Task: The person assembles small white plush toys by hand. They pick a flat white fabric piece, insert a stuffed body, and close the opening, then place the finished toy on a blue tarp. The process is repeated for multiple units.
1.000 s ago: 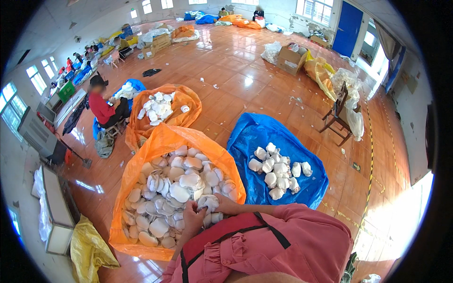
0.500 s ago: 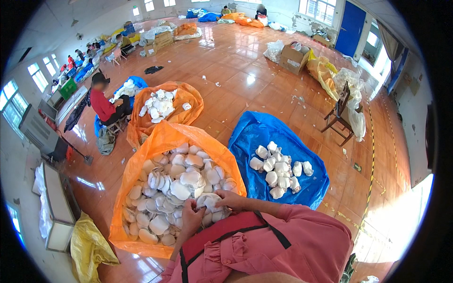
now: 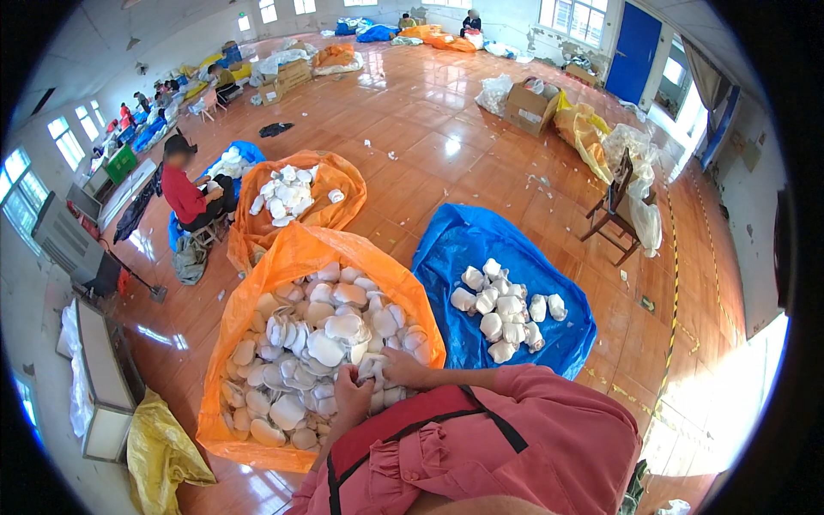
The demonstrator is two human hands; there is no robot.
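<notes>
An orange sack (image 3: 225, 343), spread wide before me, holds a big heap of rounded white pads (image 3: 326, 348). Over its near right part, both my hands work on one soft white pad (image 3: 371, 367). My left hand (image 3: 353, 393) pinches its left side with the fingertips. From the right, my right hand (image 3: 402, 369) grips the other side, its fingers bent and partly hidden by the pad. Right of the sack lies a blue sheet (image 3: 562, 287) with a small pile of bundled white pieces (image 3: 506, 311) on it.
Beyond the sack, a person in red (image 3: 190, 189) sits beside another orange sack (image 3: 343, 172) with white pieces. A wooden chair (image 3: 620, 210) stands at right, a cardboard box (image 3: 528, 110) farther back. A yellow sack (image 3: 163, 442) lies at lower left, near a pale cabinet (image 3: 107, 378).
My right hand has shifted slightly left and the pad between my hands looks more bunched up. The whole view has moved a little. Both hands keep hold of the pad.
</notes>
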